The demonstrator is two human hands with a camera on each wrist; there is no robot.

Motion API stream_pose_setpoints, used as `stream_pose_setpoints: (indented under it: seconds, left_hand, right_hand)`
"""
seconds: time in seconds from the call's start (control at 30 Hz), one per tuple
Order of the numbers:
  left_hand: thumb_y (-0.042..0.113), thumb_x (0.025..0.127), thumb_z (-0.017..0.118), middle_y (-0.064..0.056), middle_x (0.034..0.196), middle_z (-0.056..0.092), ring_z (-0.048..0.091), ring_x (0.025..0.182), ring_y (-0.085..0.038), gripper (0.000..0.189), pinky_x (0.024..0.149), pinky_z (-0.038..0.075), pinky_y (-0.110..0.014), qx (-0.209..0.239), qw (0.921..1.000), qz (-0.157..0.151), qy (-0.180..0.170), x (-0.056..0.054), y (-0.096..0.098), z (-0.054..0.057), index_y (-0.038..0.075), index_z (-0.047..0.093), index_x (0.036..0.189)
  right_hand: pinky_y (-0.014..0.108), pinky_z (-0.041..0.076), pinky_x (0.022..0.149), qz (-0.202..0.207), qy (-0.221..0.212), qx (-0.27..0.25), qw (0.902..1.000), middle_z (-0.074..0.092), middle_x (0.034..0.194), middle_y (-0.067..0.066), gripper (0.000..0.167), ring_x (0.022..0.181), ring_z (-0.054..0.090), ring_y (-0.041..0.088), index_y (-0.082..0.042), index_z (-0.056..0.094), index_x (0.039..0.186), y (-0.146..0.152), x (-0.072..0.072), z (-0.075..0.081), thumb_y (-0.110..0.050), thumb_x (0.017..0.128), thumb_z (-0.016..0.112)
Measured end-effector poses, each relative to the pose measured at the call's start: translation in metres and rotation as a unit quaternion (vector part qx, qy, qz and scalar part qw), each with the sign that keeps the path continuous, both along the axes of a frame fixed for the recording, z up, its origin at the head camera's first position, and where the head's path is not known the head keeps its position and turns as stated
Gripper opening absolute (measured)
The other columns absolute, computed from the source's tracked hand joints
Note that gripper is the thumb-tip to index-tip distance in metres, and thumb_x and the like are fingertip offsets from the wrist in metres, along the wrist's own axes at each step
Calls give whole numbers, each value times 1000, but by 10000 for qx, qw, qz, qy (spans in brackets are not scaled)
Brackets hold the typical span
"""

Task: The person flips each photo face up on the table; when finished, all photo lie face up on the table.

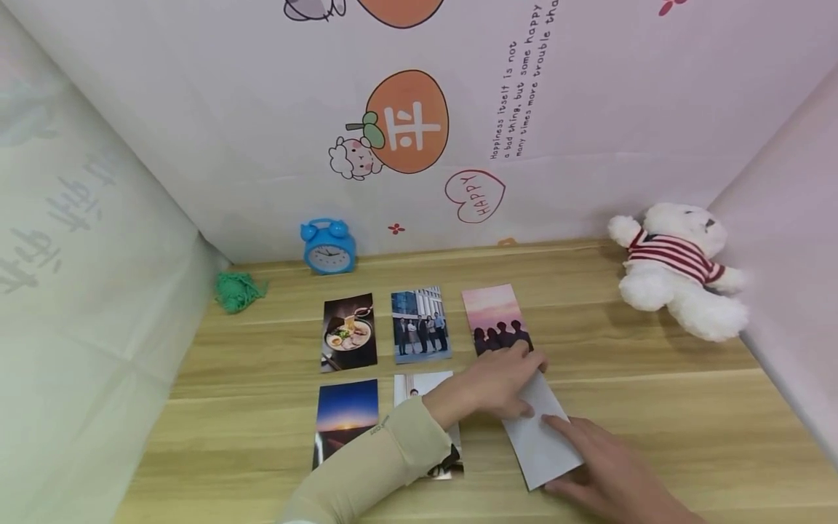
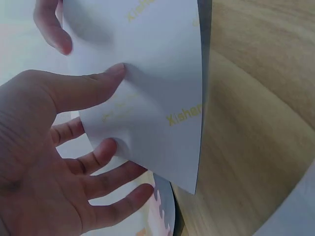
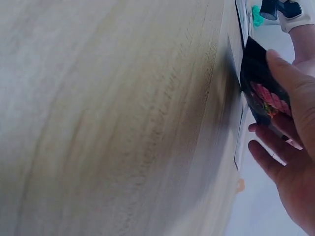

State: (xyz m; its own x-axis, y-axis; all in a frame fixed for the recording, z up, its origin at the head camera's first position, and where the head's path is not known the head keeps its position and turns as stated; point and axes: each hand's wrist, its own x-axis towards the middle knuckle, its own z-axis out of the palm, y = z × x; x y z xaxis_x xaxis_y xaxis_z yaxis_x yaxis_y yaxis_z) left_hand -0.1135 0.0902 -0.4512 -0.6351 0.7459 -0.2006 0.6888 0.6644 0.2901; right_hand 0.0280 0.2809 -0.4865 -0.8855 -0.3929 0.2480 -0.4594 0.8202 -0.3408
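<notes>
Both hands hold a photo print [image 1: 540,444], its white back facing up in the head view. My left hand [image 1: 500,378] pinches its far end; in the left wrist view the thumb lies on the back, printed with yellow lettering. At the near right edge my right hand [image 1: 609,466] grips the print between thumb and fingers. Its dark picture side [image 3: 256,81], with pink slices of food, shows in the right wrist view. Just beyond, a pink-sky photo [image 1: 497,309] of silhouetted people is partly covered by my left hand.
Left of the hands lie a ramen photo [image 1: 349,331], a group photo [image 1: 421,327], a sunset photo [image 1: 347,404] and another photo [image 1: 428,380] partly under the left sleeve. A blue alarm clock [image 1: 329,251], green yarn-like bundle [image 1: 237,291] and white teddy bear [image 1: 681,269] sit farther back.
</notes>
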Motion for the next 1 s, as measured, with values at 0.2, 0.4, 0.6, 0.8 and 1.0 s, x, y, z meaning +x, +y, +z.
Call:
stream_pose_setpoints:
  seconds: [0.2, 0.4, 0.6, 0.8, 1.0]
  left_hand:
    - [45, 86, 83, 7, 120, 55, 58, 98, -5, 60, 88, 51, -20, 388, 9992, -39, 49, -2, -8, 2, 29, 51, 134]
    - [43, 88, 82, 5, 121, 55, 56, 100, -5, 57, 87, 50, -16, 826, 9965, -128, -41, -5, -16, 3, 24, 51, 132]
    - [42, 89, 81, 5, 117, 55, 55, 98, -4, 49, 88, 49, -14, 1202, 9924, -227, -99, -7, -24, 2, 22, 55, 124]
    - [37, 88, 83, 5, 116, 56, 57, 104, -6, 45, 93, 47, -12, 1814, 9825, -301, -291, -7, -31, 4, 17, 58, 120]
    - [36, 87, 84, 4, 118, 59, 61, 112, -11, 44, 99, 48, -14, 1997, 9782, -349, -447, -9, -38, 2, 16, 58, 117]
  right_hand:
    - [11, 54, 76, 10, 230, -624, 9978, 74, 116, 4, 91, 96, 63, -5, -4, 59, 133, -1, 1, -2, -44, 62, 98]
    - [0, 46, 88, 553, 991, -1189, 9864, 72, 119, 7, 86, 103, 64, -5, 2, 54, 141, -1, -4, -7, -57, 83, 79]
    - [2, 44, 102, 1030, 1155, -1256, 9799, 64, 135, 8, 69, 129, 50, -10, -2, 60, 140, 0, -8, -7, -55, 97, 63]
    - [4, 45, 101, 1293, 1465, -1158, 9739, 63, 137, 13, 60, 135, 48, -7, -5, 66, 136, -3, -13, -3, -53, 101, 59]
    - [6, 35, 115, 1469, 1718, -812, 9707, 56, 147, 23, 55, 149, 39, 5, -14, 66, 137, -4, -19, 11, -56, 102, 54]
